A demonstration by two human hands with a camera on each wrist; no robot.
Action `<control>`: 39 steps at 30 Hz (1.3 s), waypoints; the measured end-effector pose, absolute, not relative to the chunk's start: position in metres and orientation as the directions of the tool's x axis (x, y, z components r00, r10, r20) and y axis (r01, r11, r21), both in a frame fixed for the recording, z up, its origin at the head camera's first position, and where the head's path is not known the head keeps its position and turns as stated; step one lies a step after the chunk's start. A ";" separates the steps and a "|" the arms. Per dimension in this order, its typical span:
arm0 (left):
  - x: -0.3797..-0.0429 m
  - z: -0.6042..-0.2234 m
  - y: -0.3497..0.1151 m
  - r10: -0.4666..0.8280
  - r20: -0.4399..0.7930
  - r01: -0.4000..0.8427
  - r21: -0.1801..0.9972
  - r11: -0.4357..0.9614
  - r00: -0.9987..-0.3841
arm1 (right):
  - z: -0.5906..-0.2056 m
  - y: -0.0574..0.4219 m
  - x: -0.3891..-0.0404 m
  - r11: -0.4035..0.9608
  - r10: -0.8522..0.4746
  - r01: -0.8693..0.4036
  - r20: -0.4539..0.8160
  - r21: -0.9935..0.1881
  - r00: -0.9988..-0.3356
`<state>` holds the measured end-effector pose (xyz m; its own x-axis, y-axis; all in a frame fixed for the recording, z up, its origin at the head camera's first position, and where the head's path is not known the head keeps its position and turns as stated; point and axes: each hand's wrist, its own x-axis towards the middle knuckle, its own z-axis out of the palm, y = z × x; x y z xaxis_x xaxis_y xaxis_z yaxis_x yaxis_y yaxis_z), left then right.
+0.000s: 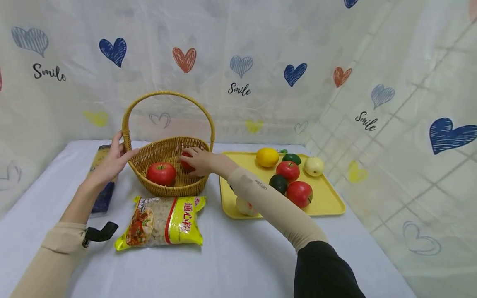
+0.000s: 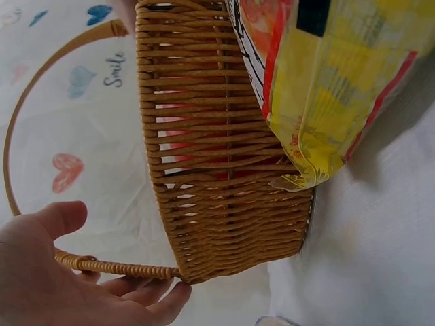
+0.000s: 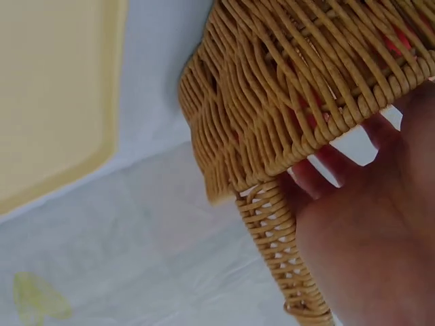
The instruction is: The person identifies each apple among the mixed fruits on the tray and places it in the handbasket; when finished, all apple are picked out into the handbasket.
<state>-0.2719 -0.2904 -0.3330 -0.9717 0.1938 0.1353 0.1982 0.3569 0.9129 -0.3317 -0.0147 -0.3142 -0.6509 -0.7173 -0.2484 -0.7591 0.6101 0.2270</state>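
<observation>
A wicker basket (image 1: 186,191) with a tall arched handle stands on the table, and a red apple (image 1: 161,174) lies inside it. My right hand (image 1: 200,162) reaches over the basket's right side and holds a second red apple (image 1: 186,164) inside, low beside the first. In the right wrist view the basket's weave hides most of that apple and the fingertips. At the basket's left, my left hand (image 2: 88,278) touches the foot of the handle (image 2: 129,269); its fingers lie behind it, and the thumb is spread apart from it.
A yellow-ended pasta bag (image 1: 164,221) lies just in front of the basket. Left of the basket is a dark blue and gold packet (image 1: 103,198). To the right, a yellow tray (image 1: 238,159) bears a lemon (image 1: 267,157), red apples (image 1: 299,194) and other produce, partly behind my right forearm.
</observation>
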 end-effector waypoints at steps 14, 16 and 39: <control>-0.268 -0.342 -0.286 0.200 0.129 0.195 0.912 0.360 -0.971 | -0.312 0.041 -0.301 0.612 -0.787 -0.782 -0.185 -0.114 -0.589; -0.269 -0.339 -0.287 0.198 0.145 0.210 0.907 0.364 -0.969 | -0.305 0.051 -0.298 0.623 -0.782 -0.765 -0.156 -0.163 -0.604; -0.277 -0.330 -0.290 0.186 0.132 0.193 0.912 0.361 -0.974 | -0.278 0.214 -0.311 0.869 -0.408 -0.362 -0.074 -0.337 -0.910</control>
<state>-0.2766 -0.2900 -0.3301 -0.9736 0.1863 0.1317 0.1925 0.3613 0.9124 -0.3112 0.2142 -0.2779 -0.9100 -0.4079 -0.0744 -0.3620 0.8690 -0.3373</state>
